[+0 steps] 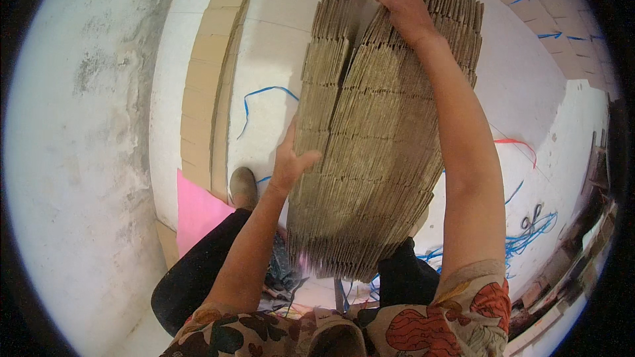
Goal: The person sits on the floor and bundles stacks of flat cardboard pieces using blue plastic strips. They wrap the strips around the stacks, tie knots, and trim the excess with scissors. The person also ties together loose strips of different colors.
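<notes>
A thick stack of brown slotted cardboard sheets [390, 125] stands on edge between my legs. A gap at its far end parts a thinner left bundle [321, 73] from the wider right part. My left hand [291, 162] grips the outer side of the left bundle, thumb over the upper edges and fingers partly hidden behind it. At the far end my right hand [405, 8] is closed over the upper edges of the right part, beside the gap. Its fingertips are partly hidden.
More cardboard stacks [211, 86] stand to the left, next to a pink sheet [198, 208]. Blue straps [529, 235] lie tangled at right with scissors [531, 217]. Tied cardboard bundles [542, 13] fill the far right. A stained wall [99, 125] borders the left.
</notes>
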Motion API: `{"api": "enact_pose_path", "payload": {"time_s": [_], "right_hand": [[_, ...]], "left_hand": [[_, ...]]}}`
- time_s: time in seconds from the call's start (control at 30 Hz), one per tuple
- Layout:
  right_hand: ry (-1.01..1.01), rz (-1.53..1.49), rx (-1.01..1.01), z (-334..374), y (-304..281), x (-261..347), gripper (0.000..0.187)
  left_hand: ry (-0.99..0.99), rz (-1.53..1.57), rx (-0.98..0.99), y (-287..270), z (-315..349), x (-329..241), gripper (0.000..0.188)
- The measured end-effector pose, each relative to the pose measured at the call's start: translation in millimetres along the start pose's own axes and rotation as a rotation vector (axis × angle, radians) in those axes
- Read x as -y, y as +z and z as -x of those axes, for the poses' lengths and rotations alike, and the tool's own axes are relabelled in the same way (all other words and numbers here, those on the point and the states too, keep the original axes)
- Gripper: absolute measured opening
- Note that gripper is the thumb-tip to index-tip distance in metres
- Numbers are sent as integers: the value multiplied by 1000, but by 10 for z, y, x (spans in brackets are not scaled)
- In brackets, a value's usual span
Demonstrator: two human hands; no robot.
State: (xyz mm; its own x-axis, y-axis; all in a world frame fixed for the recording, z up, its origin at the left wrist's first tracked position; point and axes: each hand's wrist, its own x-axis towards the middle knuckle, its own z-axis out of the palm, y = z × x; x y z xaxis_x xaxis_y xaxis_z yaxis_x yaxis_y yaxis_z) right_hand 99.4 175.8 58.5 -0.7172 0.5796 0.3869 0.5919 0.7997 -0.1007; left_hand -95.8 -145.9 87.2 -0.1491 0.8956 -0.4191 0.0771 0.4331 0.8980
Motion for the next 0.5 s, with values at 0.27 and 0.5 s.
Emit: {"api": "enact_pose_path", "payload": {"time_s": [0.27, 0.5], "right_hand": [[158, 177, 417, -331, -345, 382, 77], [50, 48, -51, -168, -23, 164, 34]], "left_hand": [[33, 64, 12, -34, -7, 74, 85], [-27, -7, -78, -116, 8, 64, 81]]}}
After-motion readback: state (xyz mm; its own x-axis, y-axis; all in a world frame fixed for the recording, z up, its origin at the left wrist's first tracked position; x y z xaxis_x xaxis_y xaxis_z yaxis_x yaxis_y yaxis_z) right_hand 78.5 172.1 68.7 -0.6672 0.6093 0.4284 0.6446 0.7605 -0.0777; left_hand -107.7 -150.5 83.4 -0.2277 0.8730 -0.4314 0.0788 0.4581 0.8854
